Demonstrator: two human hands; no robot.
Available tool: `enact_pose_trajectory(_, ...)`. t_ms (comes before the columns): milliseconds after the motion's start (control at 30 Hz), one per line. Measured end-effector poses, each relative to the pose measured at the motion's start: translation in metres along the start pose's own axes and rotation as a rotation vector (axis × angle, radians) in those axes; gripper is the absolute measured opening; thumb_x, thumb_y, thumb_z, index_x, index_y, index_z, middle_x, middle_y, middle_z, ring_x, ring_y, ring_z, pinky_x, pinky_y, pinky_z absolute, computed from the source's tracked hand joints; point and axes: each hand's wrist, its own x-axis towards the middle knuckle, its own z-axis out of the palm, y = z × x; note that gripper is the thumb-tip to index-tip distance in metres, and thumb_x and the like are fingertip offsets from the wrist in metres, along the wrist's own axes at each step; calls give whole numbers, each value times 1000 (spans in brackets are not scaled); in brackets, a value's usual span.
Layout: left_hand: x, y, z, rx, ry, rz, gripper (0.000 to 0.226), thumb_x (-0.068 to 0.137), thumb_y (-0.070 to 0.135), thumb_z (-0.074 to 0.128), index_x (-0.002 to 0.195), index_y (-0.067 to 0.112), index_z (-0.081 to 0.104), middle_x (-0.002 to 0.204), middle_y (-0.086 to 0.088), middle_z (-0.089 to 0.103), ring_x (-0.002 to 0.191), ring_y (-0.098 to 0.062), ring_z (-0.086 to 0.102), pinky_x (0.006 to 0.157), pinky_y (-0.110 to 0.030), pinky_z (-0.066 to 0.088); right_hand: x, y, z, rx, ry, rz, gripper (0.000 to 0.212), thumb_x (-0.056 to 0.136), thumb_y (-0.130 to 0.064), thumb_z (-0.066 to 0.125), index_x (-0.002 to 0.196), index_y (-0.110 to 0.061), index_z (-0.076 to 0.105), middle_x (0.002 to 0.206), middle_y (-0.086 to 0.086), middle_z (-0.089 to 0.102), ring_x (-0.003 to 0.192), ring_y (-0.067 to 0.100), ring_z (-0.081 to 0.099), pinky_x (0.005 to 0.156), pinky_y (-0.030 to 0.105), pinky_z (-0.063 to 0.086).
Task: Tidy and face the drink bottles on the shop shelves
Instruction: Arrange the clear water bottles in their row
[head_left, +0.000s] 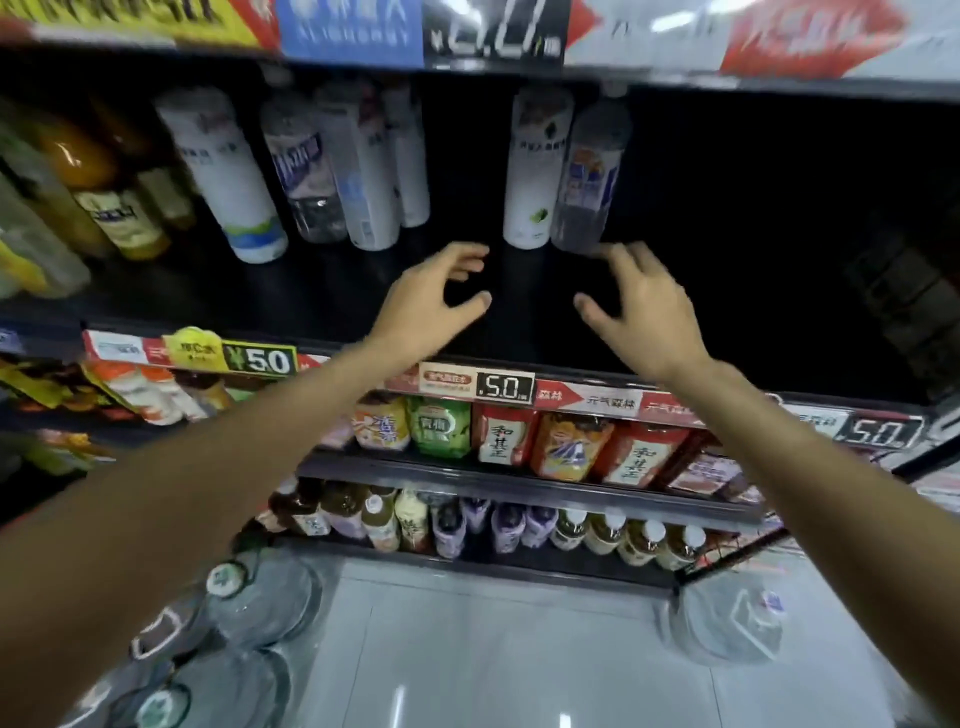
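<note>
Both my hands reach over the dark shelf (363, 306), just in front of two bottles. My left hand (436, 301) has its fingers spread and loosely curved, holding nothing. My right hand (639, 301) is spread the same way and empty. A white bottle (535, 171) with a green mark stands just beyond my left fingertips. A clear bottle with a blue label (592, 176) stands beside it, its base close to my right fingertips. Further left stand a white bottle with a blue-green base (223, 176) and clear bottles (311, 171).
Amber and yellow drink bottles (104, 192) crowd the shelf's left end; its right part is dark. Price strips (504, 387) line the shelf edge. Lower shelves hold colourful bottles (566, 447) and tea bottles (415, 519). Large water jugs (260, 597) stand on the tiled floor.
</note>
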Motion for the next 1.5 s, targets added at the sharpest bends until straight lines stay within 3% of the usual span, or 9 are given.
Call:
enact_pose_trajectory(200, 39, -52, 35, 129, 164, 120, 54, 88, 28, 66, 138, 17, 46, 128, -3, 59, 116, -17, 55, 99, -31, 43, 56, 33, 53, -15, 164, 31, 62, 90, -31, 61, 141, -10, 35, 141, 16, 37, 126, 34, 39, 93, 42, 43)
enact_pose_trajectory(367, 69, -80, 20, 799, 435, 219, 68, 80, 31, 68, 141, 16, 42, 136, -16, 49, 125, -36, 42, 104, -55, 27, 109, 60, 78, 196, 288, 230, 90, 84, -35, 70, 150, -12, 13, 149, 19, 24, 134, 36, 31, 104, 43, 35)
enact_pose_trajectory(500, 85, -93, 0, 763, 511, 79, 74, 79, 29, 69, 143, 14, 36, 145, -21, 34, 130, -42, 33, 96, -55, 32, 145, 72, 90, 542, 256, 287, 109, 76, -32, 78, 152, -16, 1, 150, 12, 32, 134, 29, 39, 109, 43, 35)
enact_pose_trajectory(667, 96, -104, -3, 499, 568, 72, 81, 78, 19, 71, 147, 13, 29, 150, -22, 20, 133, -45, 22, 97, -51, 40, 144, 70, 96, 582, 325, 259, 93, 67, -40, 83, 139, -13, 32, 133, 4, 52, 118, 21, 54, 101, 43, 46)
enact_pose_trajectory(833, 94, -115, -15, 288, 653, 14, 80, 80, 14, 70, 147, 6, 28, 144, -20, 29, 132, -34, 31, 106, -35, 33, 109, 42, 93, 645, 252, 153, 90, 65, -42, 83, 136, -19, 33, 125, -2, 58, 110, 12, 59, 95, 35, 50)
enact_pose_trajectory(1000, 84, -138, -45, 475, 671, -20, 87, 80, 19, 73, 148, 0, 22, 148, -28, 25, 133, -41, 29, 109, -44, 33, 101, -15, 105, 682, 142, 70, 84, 67, -37, 84, 133, -24, 34, 118, -8, 61, 103, 4, 61, 92, 28, 51)
enact_pose_trajectory(1133, 93, -155, -76, 879, 588, 79, 96, 78, 34, 73, 148, -4, 19, 152, -32, 19, 140, -46, 20, 116, -49, 16, 117, -59, 131, 676, 109, 28, 88, 68, -42, 82, 136, -20, 30, 122, -8, 60, 105, 4, 59, 86, 20, 47)
enact_pose_trajectory(1300, 118, -162, -107, 1021, 530, 140, 96, 86, 56, 48, 147, -9, 13, 152, -32, 20, 144, -42, 12, 119, -48, 2, 140, -97, 155, 635, 108, 49, 97, 61, -53, 79, 137, -21, 27, 130, -3, 56, 112, 13, 58, 95, 38, 49)
enact_pose_trajectory(1500, 122, -172, -110, 1060, 559, 261, 85, 80, 56, 44, 132, -11, 43, 124, -32, 55, 117, -44, 52, 114, -49, 17, 145, -117, 160, 569, 141, 115, 93, 65, -49, 81, 136, -21, 27, 131, -2, 54, 114, 15, 56, 95, 37, 48)
